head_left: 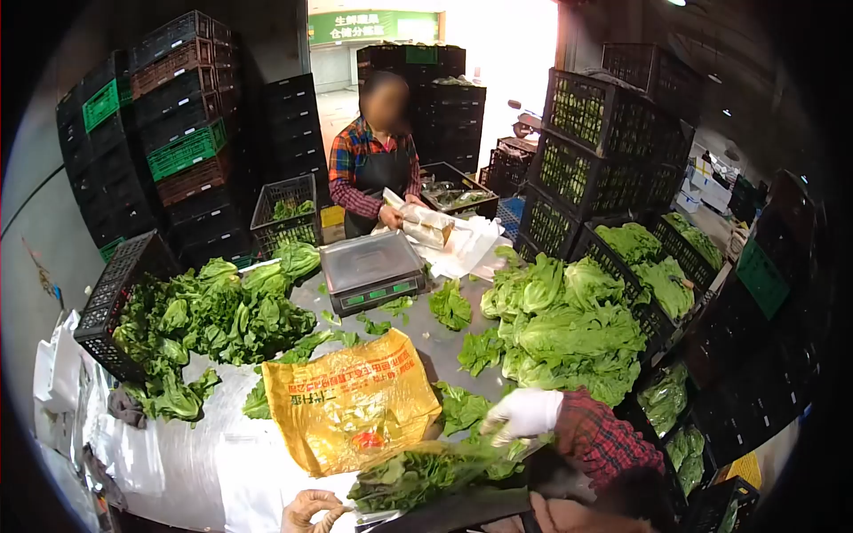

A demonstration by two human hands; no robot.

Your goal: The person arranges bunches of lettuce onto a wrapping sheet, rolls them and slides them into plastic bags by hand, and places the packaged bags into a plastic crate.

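Curling left hand point(311, 512) narrow beside near greens point(413, 480), seemingly bagged already, reaching gloved right hand point(524, 416) to their far side, both grips unclear, with left greens heap point(227, 315) and right lettuce pile point(569, 333) loose.

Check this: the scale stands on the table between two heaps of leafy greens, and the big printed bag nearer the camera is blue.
One error: the printed bag is yellow, not blue, as the head view shows. It does lie nearer the camera than the scale, which stands on the table between two heaps of leafy greens.
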